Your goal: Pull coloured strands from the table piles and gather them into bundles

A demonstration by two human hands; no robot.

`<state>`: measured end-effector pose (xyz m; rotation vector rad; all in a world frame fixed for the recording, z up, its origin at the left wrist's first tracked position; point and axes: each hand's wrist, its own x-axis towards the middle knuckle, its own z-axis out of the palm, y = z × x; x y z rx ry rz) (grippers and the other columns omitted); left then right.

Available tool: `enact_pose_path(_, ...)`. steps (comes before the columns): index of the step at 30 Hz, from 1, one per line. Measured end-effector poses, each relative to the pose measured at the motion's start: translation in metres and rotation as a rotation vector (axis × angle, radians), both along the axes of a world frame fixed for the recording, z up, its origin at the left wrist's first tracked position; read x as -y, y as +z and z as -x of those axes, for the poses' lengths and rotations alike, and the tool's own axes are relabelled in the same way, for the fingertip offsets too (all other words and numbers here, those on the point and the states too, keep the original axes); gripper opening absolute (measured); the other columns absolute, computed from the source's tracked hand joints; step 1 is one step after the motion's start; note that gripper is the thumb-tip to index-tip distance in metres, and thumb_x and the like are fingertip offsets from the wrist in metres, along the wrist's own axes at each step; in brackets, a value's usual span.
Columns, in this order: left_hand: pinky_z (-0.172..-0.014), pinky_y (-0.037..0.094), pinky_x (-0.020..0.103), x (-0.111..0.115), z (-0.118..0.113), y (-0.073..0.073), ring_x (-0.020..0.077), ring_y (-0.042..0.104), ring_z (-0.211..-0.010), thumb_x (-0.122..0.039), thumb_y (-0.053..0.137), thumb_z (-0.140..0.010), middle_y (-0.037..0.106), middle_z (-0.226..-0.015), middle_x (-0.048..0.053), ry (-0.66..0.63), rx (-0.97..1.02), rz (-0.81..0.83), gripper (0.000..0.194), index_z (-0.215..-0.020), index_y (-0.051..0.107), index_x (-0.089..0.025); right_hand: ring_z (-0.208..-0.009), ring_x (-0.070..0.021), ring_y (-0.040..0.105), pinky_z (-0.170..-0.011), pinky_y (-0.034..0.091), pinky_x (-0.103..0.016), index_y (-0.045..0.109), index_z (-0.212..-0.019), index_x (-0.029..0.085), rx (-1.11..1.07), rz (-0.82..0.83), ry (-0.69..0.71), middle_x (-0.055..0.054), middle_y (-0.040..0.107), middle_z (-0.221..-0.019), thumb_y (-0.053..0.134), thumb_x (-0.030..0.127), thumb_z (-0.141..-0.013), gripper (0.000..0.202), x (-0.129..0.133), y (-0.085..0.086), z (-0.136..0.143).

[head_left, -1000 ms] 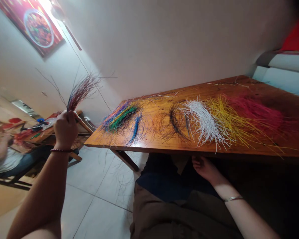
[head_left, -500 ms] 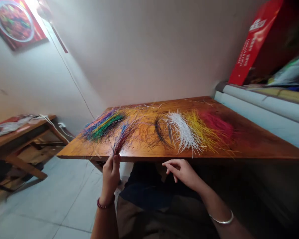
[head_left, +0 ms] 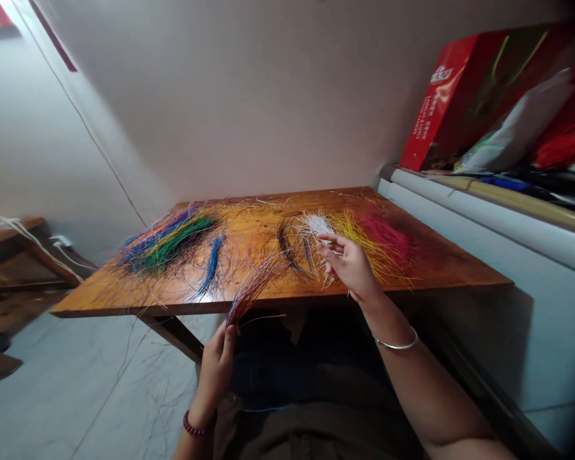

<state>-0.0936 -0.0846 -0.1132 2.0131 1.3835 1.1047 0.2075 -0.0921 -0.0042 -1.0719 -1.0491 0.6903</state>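
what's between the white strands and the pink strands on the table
Yellow strands lie between the white strands and the pink strands, as the head view shows.

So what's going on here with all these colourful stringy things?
Someone is handling thin coloured strands at a wooden table. Of the person's two hands, the left hand grips a mixed-colour bundle by one end near the front edge. The right hand is at the white strands; whether it has picked any up is hard to tell. Yellow strands and pink strands lie beyond, with a blue bunch towards the left.
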Motion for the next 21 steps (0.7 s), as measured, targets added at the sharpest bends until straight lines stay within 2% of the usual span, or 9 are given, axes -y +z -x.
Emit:
enact_pose_path(5, -0.060, 0.043, 0.026, -0.0002, 0.0005, -0.0022, 0.0176, 0.055, -0.062, -0.047, 0.037, -0.090, 0.059, -0.066, 0.002, -0.028, -0.008, 0.013, 0.038, -0.078, 0.059, -0.018, -0.042, -0.0040, 0.043, -0.037, 0.035, -0.020, 0.069, -0.100, 0.016, -0.008, 0.041, 0.035, -0.002, 0.062, -0.076, 0.076, 0.048, -0.064, 0.049, -0.0035, 0.0023, 0.0034)
enact_pose_path(13, -0.057, 0.042, 0.024, 0.0016, -0.0009, 0.0021, 0.0155, 0.052, -0.057, -0.046, 0.037, -0.090, 0.055, -0.061, 0.000, -0.062, -0.041, 0.001, 0.038, -0.073, 0.056, -0.019, -0.042, -0.0048, 0.042, -0.039, 0.034, -0.021, 0.073, -0.093, 0.019, 0.006, 0.038, 0.063, -0.002, 0.065, -0.071, 0.075, 0.047, -0.065, 0.040, -0.0069, 0.0007, 0.0040)
enact_pose_path(21, -0.057, 0.042, 0.024, 0.0007, -0.0005, -0.0011, 0.0163, 0.052, -0.058, -0.045, 0.037, -0.091, 0.057, -0.064, 0.001, -0.076, -0.067, -0.012, 0.037, -0.074, 0.057, -0.019, -0.043, -0.0066, 0.042, -0.041, 0.034, -0.022, 0.074, -0.083, 0.017, 0.082, 0.015, 0.054, -0.001, 0.061, -0.060, 0.074, 0.045, -0.068, 0.032, -0.0085, -0.0032, 0.0038)
